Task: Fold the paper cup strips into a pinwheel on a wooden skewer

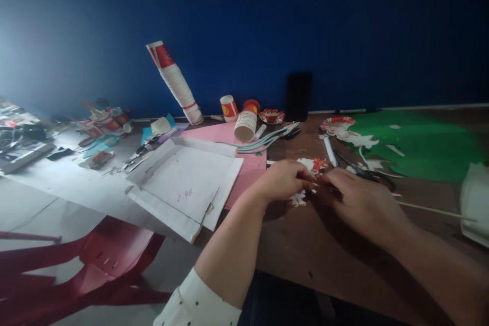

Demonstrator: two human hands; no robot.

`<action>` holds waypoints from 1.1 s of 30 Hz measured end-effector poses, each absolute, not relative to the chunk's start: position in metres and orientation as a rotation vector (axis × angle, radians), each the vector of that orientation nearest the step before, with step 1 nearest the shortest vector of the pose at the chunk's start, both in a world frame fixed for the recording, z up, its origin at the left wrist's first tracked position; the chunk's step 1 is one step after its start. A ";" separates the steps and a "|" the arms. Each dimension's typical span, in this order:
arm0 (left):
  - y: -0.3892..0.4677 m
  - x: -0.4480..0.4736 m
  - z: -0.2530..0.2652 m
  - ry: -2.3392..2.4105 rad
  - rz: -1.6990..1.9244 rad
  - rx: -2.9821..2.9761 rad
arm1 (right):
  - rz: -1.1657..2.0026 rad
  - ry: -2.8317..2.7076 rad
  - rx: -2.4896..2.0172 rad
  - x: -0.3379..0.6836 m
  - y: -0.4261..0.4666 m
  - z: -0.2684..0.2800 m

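A small red-and-white cut paper piece lies between my two hands, above the table's near side. The fingers of my left hand are closed in a pinch at its left edge. My right hand comes in from the right, fingers curled together at the same piece; what they grip is hidden. White scalloped paper scraps show beneath my left fingers. A thin wooden stick sticks out to the right from behind my right hand; whether the hand touches it I cannot tell. Dark-handled scissors rest just beyond.
A white cardboard tray overlaps pink paper on the left. Behind stand a tall leaning stack of paper cups, a cup stack on its side and a dark phone. Green paper lies right; a red chair stands lower left.
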State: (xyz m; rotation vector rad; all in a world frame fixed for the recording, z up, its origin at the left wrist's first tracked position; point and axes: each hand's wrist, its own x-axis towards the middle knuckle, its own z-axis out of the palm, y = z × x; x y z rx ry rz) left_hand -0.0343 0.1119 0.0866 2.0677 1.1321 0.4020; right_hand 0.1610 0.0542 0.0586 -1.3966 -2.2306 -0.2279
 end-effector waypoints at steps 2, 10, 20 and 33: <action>0.112 -0.034 0.087 1.132 0.384 2.006 | -0.225 -2.233 -1.416 0.160 0.053 0.060; 0.112 -0.034 0.090 1.147 0.339 1.937 | -0.005 -2.271 -1.388 0.162 0.054 0.064; 0.112 -0.036 0.090 1.119 0.318 1.827 | -0.095 -2.283 -1.400 0.160 0.050 0.064; 0.112 -0.036 0.089 1.120 0.301 1.964 | -0.130 -2.224 -1.346 0.160 0.050 0.057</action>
